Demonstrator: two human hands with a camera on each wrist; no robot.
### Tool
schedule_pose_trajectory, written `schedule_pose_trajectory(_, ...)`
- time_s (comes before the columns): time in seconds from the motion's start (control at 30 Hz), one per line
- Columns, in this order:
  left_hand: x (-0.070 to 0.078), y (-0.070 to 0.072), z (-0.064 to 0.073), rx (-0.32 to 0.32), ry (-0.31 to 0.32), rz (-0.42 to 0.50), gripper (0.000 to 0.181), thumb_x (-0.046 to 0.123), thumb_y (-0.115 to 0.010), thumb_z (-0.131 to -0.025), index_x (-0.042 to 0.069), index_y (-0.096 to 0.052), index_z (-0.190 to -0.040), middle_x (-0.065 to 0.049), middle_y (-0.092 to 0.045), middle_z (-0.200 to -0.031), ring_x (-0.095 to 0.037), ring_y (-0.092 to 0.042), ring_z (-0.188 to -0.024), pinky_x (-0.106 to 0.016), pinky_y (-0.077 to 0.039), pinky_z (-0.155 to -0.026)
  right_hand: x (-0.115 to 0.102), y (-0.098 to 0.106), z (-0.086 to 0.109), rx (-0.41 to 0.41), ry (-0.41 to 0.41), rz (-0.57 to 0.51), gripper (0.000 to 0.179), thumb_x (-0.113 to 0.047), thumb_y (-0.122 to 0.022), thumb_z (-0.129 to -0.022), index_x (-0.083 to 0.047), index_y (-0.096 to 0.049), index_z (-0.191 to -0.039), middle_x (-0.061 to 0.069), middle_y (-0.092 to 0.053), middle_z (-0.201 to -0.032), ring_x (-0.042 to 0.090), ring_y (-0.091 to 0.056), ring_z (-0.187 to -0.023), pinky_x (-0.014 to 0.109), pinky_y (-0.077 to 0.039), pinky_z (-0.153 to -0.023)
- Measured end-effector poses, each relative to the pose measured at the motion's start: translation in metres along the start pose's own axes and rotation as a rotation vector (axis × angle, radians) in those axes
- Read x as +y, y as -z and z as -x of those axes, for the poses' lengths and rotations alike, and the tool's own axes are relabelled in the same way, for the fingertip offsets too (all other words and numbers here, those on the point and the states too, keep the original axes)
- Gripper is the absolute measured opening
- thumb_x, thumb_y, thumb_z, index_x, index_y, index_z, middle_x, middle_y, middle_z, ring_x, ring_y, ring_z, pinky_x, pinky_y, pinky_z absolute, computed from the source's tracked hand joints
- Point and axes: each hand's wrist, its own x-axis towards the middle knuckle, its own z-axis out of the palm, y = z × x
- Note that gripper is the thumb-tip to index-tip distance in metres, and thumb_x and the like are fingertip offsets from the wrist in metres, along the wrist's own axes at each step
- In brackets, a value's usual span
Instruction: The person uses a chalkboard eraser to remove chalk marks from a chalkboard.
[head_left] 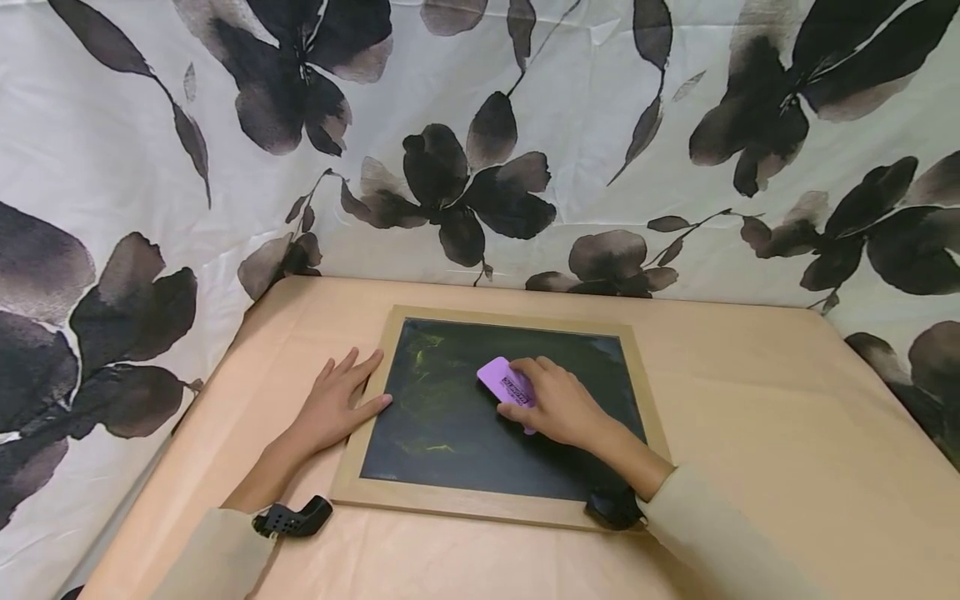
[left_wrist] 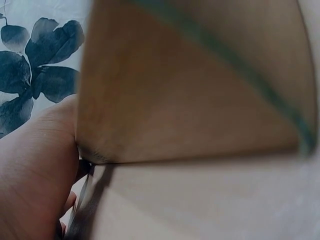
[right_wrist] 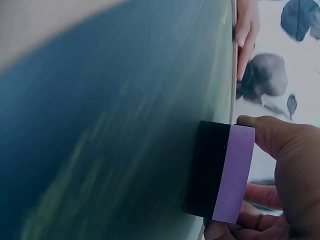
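Note:
A wood-framed chalkboard (head_left: pixel 450 450) lies flat on the table, with yellow chalk smears on its left half. My right hand (head_left: pixel 558 400) grips a purple eraser (head_left: pixel 495 375) over the middle of the board. In the right wrist view the eraser (right_wrist: pixel 235 172) shows its black felt side against the board surface, thumb and fingers on opposite ends. My left hand (head_left: pixel 337 400) rests with fingers spread on the left edge of the frame. In the left wrist view part of the left hand (left_wrist: pixel 35 175) shows beside the blurred wooden frame (left_wrist: pixel 190 100).
The table (head_left: pixel 772 433) has a light tan covering that extends around the board. Behind it and at the sides hangs a white cloth (head_left: pixel 600 175) with dark flowers. A black wrist device (head_left: pixel 294 518) sits on the left wrist, another (head_left: pixel 615 508) on the right.

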Motion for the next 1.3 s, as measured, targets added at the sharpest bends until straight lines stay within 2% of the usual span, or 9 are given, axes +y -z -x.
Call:
schedule_pose_trajectory(0.37, 0.003, -0.003, 0.006, 0.023, -0.008, -0.002, 0.077, 0.05, -0.06, -0.09, 0.01, -0.034, -0.15, -0.012, -0.036, -0.15, -0.035, -0.017, -0.142, -0.055, -0.002, -0.114, 0.064, 0.026, 0.033, 0.054, -0.058, 0.044, 0.064, -0.036, -0.077, -0.08, 0.004, -0.056, -0.125, 0.017, -0.061, -0.101, 0.023, -0.055, -0.077, 0.033, -0.048, -0.061)
schedule_pose_trajectory(0.57, 0.002, -0.004, 0.006, 0.027, -0.014, -0.013, 0.077, 0.05, -0.06, -0.091, 0.01, -0.033, -0.15, -0.013, -0.036, -0.15, -0.036, -0.018, -0.142, -0.056, -0.004, -0.113, 0.083, 0.039, 0.046, 0.047, -0.104, 0.057, 0.065, -0.037, -0.075, -0.082, 0.006, -0.054, -0.126, 0.022, -0.061, -0.106, 0.026, -0.057, -0.08, 0.038, -0.049, -0.063)
schedule_pose_trajectory(0.83, 0.003, -0.006, 0.006, 0.031, -0.017, -0.018, 0.077, 0.049, -0.061, -0.09, 0.01, -0.033, -0.15, -0.014, -0.037, -0.149, -0.036, -0.018, -0.142, -0.056, -0.004, -0.113, 0.089, 0.039, 0.062, 0.094, -0.127, 0.033, 0.067, -0.038, -0.076, -0.081, 0.006, -0.055, -0.127, 0.025, -0.06, -0.111, 0.028, -0.056, -0.081, 0.04, -0.05, -0.065)
schedule_pose_trajectory(1.0, 0.004, -0.008, 0.006, 0.031, -0.015, -0.021, 0.078, 0.051, -0.061, -0.089, 0.009, -0.034, -0.15, -0.016, -0.037, -0.148, -0.037, -0.019, -0.142, -0.056, -0.004, -0.113, 0.089, 0.034, 0.066, 0.144, -0.135, 0.014, 0.064, -0.035, -0.077, -0.08, 0.007, -0.056, -0.125, 0.023, -0.062, -0.11, 0.027, -0.056, -0.08, 0.035, -0.047, -0.063)
schedule_pose_trajectory(1.3, 0.004, -0.007, 0.006, 0.031, 0.001, -0.018, 0.079, 0.051, -0.062, -0.089, 0.009, -0.033, -0.15, -0.02, -0.038, -0.147, -0.038, -0.019, -0.141, -0.056, -0.004, -0.113, 0.07, 0.026, 0.059, 0.154, -0.123, 0.007, 0.063, -0.033, -0.079, -0.077, 0.007, -0.059, -0.122, 0.011, -0.062, -0.085, 0.019, -0.051, -0.068, 0.027, -0.041, -0.053)
